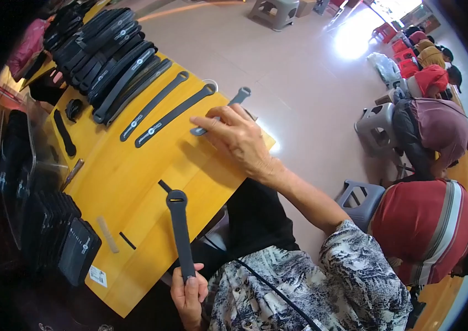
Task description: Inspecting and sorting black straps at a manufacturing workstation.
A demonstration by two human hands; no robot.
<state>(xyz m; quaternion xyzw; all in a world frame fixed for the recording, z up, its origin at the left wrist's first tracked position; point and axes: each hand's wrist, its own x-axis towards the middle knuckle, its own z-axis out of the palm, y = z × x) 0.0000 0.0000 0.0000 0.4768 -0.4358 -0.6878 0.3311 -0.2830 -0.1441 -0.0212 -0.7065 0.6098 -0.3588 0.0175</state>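
Observation:
My left hand (189,292), at the table's near edge, is closed round the plain lower end of a dark grey strap (180,226). That strap stands up from the hand, its round slotted head at the top. Over the table's right end, my right hand (239,138) is closed on another grey strap (240,95); its middle is hidden behind the fingers, while both ends show. Two similar straps, a longer one (173,117) and its neighbour (154,107), lie side by side on the yellow table (151,176), each with a pale printed mark.
A tall heap of dark straps (112,55) covers the far left of the table. Black flat pouches (76,248) stand stacked at the near left. A small tool (74,174) and a short black strip (127,240) lie between. People sit on stools (380,124) at right.

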